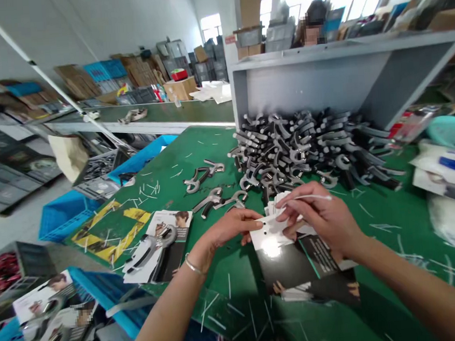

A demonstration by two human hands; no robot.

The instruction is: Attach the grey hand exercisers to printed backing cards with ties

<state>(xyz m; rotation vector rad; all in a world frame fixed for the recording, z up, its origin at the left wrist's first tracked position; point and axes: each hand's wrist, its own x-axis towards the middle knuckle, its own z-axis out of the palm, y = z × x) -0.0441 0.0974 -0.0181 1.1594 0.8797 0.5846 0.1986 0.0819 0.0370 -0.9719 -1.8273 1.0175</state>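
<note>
My left hand (231, 226) pinches the left edge of a glossy printed card (283, 265) with small punched holes near its top. Over the card's upper right is my right hand (326, 220), its fingers closed around a thin white cable tie (315, 197) and close against the card. More cards (333, 290) lie under the held one. Just beyond my hands, a few grey-and-black two-handled tools (213, 198) rest on the green table. Left of my left hand, another such tool (149, 251) lies on a few printed cards (178, 246).
A large heap of the tools (288, 145) spills from a tipped grey crate (307, 82). Loose white ties (149, 189) litter the green tabletop (194, 147). Plastic bags (449, 175) stand at the right. Blue crates (65, 215) sit beside the table at left. Another person (311, 27) is behind the crate.
</note>
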